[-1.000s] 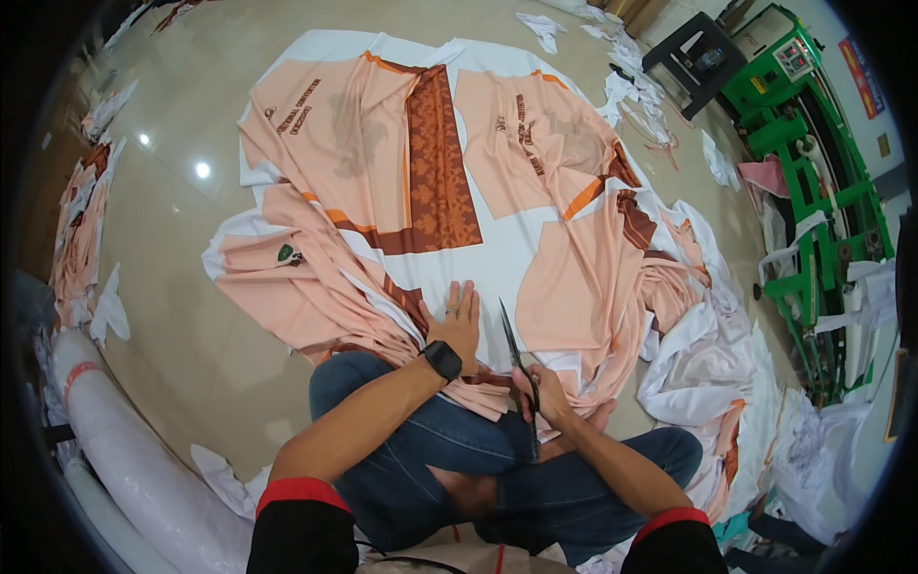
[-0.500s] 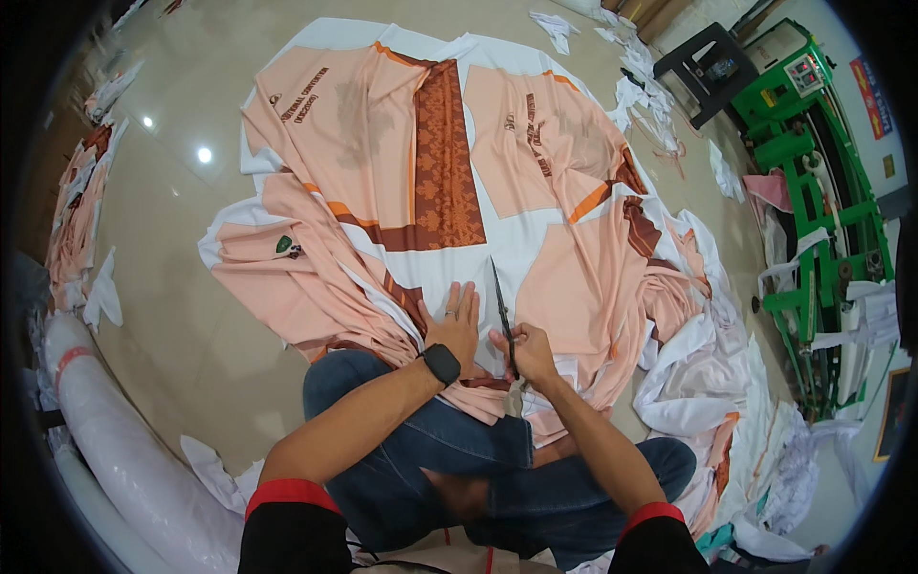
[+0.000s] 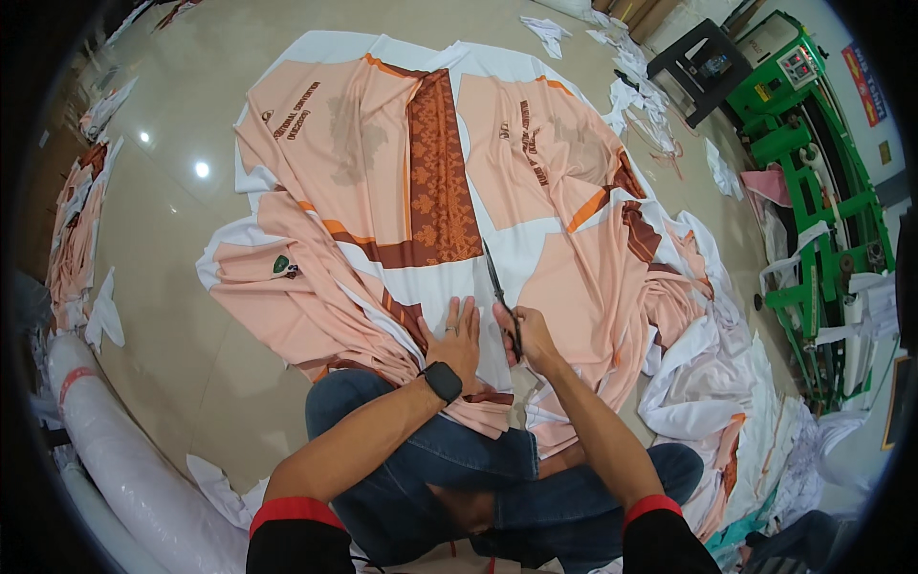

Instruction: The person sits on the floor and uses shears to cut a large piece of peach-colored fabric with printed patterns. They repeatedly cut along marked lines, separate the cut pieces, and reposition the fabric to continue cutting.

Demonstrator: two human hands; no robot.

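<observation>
A large printed cloth lies spread on the floor, with peach panels (image 3: 335, 143) and a brown-orange patterned band (image 3: 435, 172) on white fabric (image 3: 421, 287). My left hand (image 3: 452, 349) presses on the cloth with fingers outstretched, a dark watch on its wrist. Just right of it, my right hand (image 3: 526, 335) grips black scissors (image 3: 491, 268) whose long blades point up along the white strip, their tip near the band's lower right corner. More peach pieces (image 3: 574, 316) lie bunched to the right, partly under and around the scissors' side.
My crossed legs (image 3: 382, 488) are at the bottom. A wrapped roll (image 3: 143, 450) lies at the left beside piled fabric (image 3: 76, 239). Green machinery (image 3: 803, 220) and a black stool (image 3: 698, 67) stand at the right, with white scraps (image 3: 631, 96) on the floor.
My right hand has moved forward with the scissors, so the blades now reach the patterned band. My left hand stays pressed on the cloth at nearly the same place.
</observation>
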